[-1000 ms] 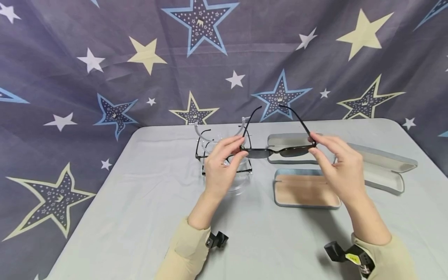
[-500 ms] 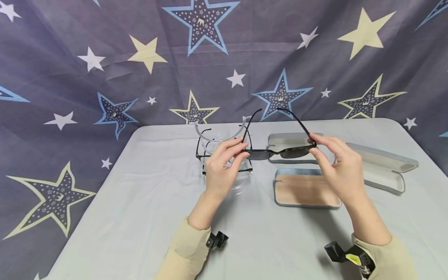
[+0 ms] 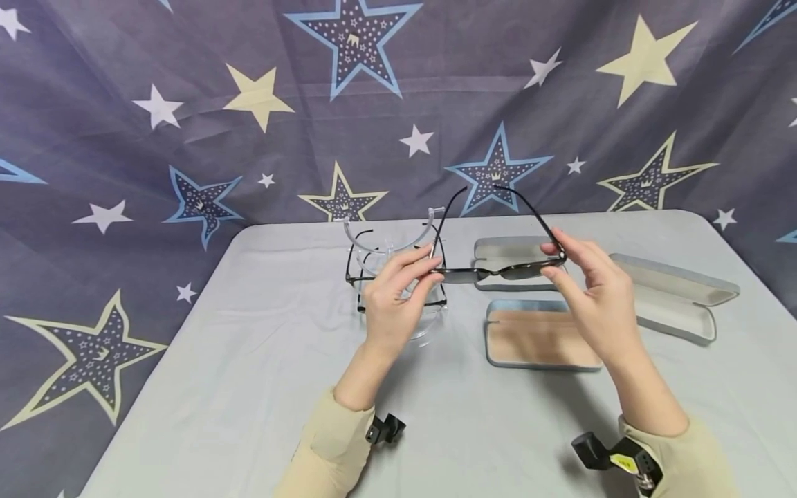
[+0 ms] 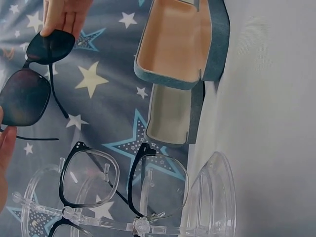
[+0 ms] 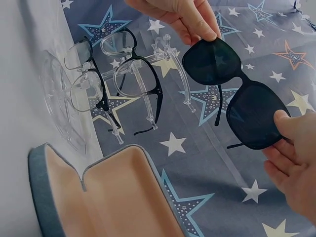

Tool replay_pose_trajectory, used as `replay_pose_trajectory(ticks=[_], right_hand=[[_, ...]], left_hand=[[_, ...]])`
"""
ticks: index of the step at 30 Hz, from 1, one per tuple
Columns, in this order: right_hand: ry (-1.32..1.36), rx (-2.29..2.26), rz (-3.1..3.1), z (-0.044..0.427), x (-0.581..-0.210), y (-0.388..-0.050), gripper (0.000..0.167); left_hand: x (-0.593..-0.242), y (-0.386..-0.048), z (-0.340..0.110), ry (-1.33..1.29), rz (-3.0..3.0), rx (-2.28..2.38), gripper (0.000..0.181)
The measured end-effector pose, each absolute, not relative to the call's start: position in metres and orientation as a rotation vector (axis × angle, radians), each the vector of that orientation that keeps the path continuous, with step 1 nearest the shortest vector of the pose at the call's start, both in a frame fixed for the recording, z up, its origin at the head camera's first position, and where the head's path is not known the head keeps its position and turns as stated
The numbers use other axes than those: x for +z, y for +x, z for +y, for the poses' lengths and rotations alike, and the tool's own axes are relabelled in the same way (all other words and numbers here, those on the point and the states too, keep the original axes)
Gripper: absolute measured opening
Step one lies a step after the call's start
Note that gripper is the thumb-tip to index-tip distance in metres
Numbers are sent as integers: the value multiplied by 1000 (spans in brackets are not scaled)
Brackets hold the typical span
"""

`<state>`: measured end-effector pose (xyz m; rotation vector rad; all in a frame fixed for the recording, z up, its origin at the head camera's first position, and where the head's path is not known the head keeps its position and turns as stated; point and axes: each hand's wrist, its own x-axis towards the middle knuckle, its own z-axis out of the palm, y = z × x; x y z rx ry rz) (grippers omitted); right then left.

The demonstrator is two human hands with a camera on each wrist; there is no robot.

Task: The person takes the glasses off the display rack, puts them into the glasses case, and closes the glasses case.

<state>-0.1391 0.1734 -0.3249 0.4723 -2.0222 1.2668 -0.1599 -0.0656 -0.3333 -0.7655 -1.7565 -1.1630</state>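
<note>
Above the level of the pink-lined case (image 3: pixel 542 342), a pair of black sunglasses (image 3: pixel 523 270) is held up in the air, clear of the desk (image 3: pixel 249 387), by the left hand (image 3: pixel 395 297) and the right hand (image 3: pixel 600 297). Both hands are clamped on it, one at each end, thumb on the near side and fingers behind, and they stay apart from each other. Its dark lenses are towards the person, and its two arms are unfolded, pointing away.

To the left of the pink-lined case stands a clear plastic stand (image 4: pixel 141 226). It carries two pairs of glasses, one over the other: an upper pair (image 5: pixel 129 79) and a lower pair (image 5: pixel 94 65), both with dark frames and clear lenses. The left hand hides part of them from the head camera.

Just behind the pink-lined case lies a grey case (image 3: pixel 510 247) with a pale lining, and to its right another pale-lined case (image 3: pixel 679 315) lies at an angle. All three have their lids up. A shadow falls across the pink lining.

Far behind the pink-lined case hangs a dark cloth (image 3: pixel 212 41) printed with stars. Nearer the person than the case are two beige sleeves (image 3: pixel 336 443), each with a black camera (image 3: pixel 386 429) at the wrist.
</note>
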Motion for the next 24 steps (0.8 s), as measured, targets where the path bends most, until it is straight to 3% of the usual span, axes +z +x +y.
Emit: replay_pose_trajectory(ticks=[24], right_hand=[[650, 1324, -2061, 172, -327, -137, 34]], left_hand=[[-336, -163, -68, -752, -1774, -1195, 16]])
